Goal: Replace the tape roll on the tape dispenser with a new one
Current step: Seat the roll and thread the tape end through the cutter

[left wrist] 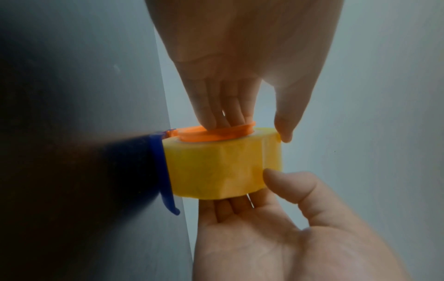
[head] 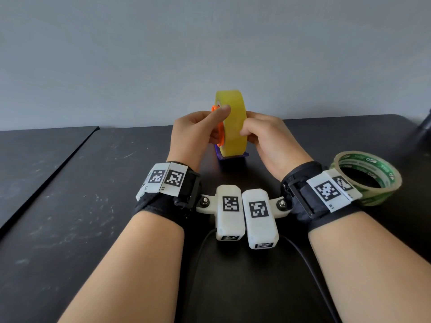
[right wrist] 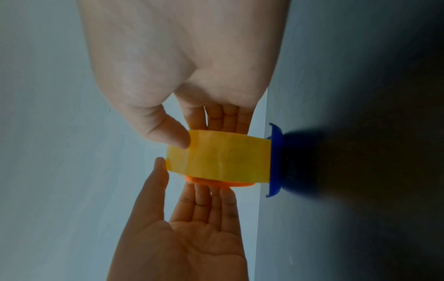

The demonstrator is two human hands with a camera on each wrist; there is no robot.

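Note:
A yellow tape roll [head: 234, 127] stands on edge over the blue dispenser base [head: 233, 157], which sits on the black table. An orange hub [head: 220, 134] sits in the roll's left face. My left hand [head: 219, 123] holds the roll from the left: its fingers [left wrist: 211, 117] press on the orange hub [left wrist: 216, 134] and its thumb lies on the roll's rim. My right hand [head: 249, 127] grips the roll [right wrist: 216, 159] from the right, thumb [right wrist: 173, 136] on the outer band and fingers behind the far face. The blue base [right wrist: 275, 159] touches the roll's lower edge.
A second, clear tape roll with green print [head: 370, 178] lies flat on the table beside my right wrist. A dark object [head: 424, 129] stands at the far right edge. A black cable [head: 310, 264] runs between my forearms. A grey wall rises behind the table.

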